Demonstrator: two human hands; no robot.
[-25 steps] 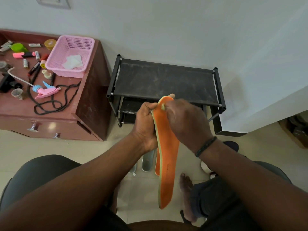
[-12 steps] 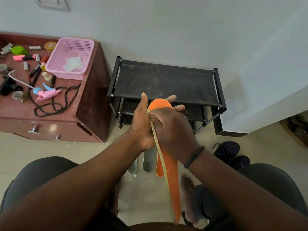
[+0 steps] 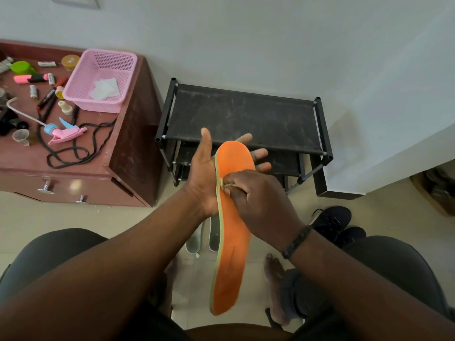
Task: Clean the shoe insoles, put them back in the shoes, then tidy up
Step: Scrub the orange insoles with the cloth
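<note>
A long orange insole [image 3: 232, 244] with a pale green edge stands upright in front of me, toe end up. My left hand [image 3: 203, 178] backs its upper part, fingers straight behind it and thumb pointing up. My right hand [image 3: 256, 205] lies over the insole's middle, its fingers curled round a small pale wad [image 3: 225, 186] that is pressed against the left edge. Two grey insoles [image 3: 204, 238] lie on the floor below my hands. A pair of black shoes [image 3: 333, 223] sits on the floor to the right.
A black shoe rack [image 3: 246, 119] stands against the wall ahead. On the left, a brown dresser [image 3: 133, 153] carries a pink basket [image 3: 101, 80], a pink spray head [image 3: 62, 134], black laces [image 3: 73, 151] and several small items. My bare feet rest on the tiled floor.
The insole has turned from edge-on to show its orange face. My right hand slid down from the toe to the middle with the wad. My left fingers straightened behind the insole.
</note>
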